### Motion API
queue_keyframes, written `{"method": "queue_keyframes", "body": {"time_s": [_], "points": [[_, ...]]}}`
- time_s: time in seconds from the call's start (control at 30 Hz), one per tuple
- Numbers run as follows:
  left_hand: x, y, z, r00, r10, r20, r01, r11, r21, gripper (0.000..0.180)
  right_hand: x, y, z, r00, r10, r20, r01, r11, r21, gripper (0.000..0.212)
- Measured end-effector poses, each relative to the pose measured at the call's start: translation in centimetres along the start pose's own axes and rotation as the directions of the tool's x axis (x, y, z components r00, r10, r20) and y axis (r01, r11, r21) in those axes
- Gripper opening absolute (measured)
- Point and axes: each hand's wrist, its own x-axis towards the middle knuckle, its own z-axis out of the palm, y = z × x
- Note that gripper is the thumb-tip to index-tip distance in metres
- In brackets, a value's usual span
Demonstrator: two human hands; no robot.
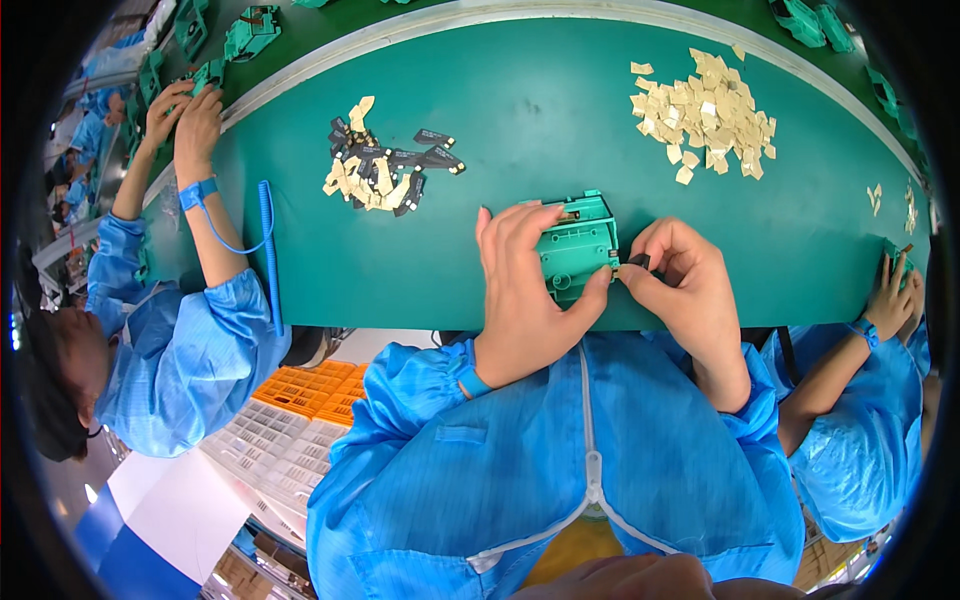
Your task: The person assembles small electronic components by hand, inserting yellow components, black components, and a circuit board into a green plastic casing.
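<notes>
A green plastic housing (580,250) with a hollow, box-like shape is held near the front edge of the bench. My left hand (527,280) grips it from the left, thumb at its lower right and fingers over its upper side. Close against its right side, my right hand (685,280) pinches a small black piece (640,262) between thumb and fingers. The fingers partly hide that piece, so its full shape does not show. Its tip is by the housing's lower right corner; whether they touch I cannot tell.
Flat black parts and cream pieces lie in a pile (375,170) at the left of the green bench (480,110). A larger heap of cream pieces (705,110) sits at the far right. Co-workers in blue smocks work at both sides. Orange crates (315,390) stand below the bench at left.
</notes>
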Motion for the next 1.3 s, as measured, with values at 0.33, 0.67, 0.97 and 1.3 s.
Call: {"method": "queue_keyframes", "body": {"time_s": [0.33, 0.67, 0.97, 1.3], "points": [[1.8, 3.5, -3.1, 0.97, 0.15, 0.19, -0.212, 0.905, 0.37, 0.09, 0.3, 0.6, -0.4, 0.997, -0.074, 0.018, 0.074, 0.997, 0.01, 0.021], [3.7, 3.6, -3.4, 0.902, 0.185, 0.391, -0.324, 0.888, 0.328, 0.073, 0.1, 0.2, -1.0, 0.994, -0.091, 0.062, 0.091, 0.996, 0.006, 0.018], [2.1, 1.1, -3.2, 0.947, 0.15, 0.285, -0.087, 0.971, -0.222, 0.079, -0.9, -1.0, -1.8, 0.964, -0.228, 0.135, 0.231, 0.973, -0.008, 0.013], [1.6, -0.3, -2.9, 0.933, 0.211, 0.291, -0.075, 0.905, -0.419, 0.085, -1.9, -2.2, -0.6, 0.985, -0.119, 0.126, 0.116, 0.993, 0.024, 0.016]]}}
